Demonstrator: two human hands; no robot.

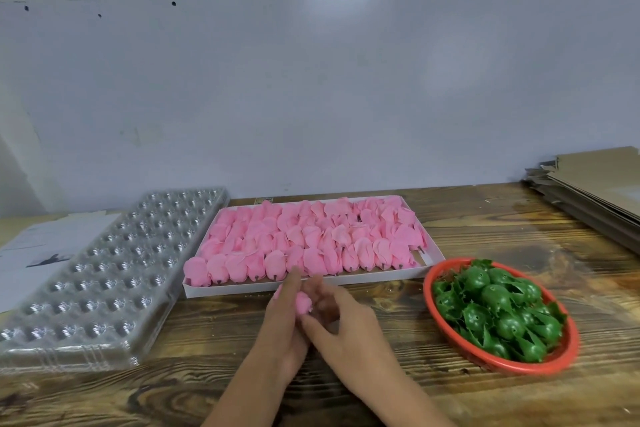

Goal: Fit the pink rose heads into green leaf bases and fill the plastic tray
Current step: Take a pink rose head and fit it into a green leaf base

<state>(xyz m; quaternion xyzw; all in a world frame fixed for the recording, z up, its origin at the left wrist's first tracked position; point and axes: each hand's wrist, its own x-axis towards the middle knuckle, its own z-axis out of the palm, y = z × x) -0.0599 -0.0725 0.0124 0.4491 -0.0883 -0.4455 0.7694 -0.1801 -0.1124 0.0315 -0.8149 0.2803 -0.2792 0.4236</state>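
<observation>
Both hands blurred, left hand (289, 319) and right hand (346, 329) gripping half-hidden pink rose head (303, 303)

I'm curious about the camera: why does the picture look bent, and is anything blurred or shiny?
Head view: the wide-angle lens bows the wall seam and table; the left hand and right hand around the pink rose head are softly blurred; the clear plastic tray glints with highlights.

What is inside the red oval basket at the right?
The red oval basket holds a heap of green plastic leaf bases. They cover its bottom, so anything beneath them cannot be seen.
</observation>
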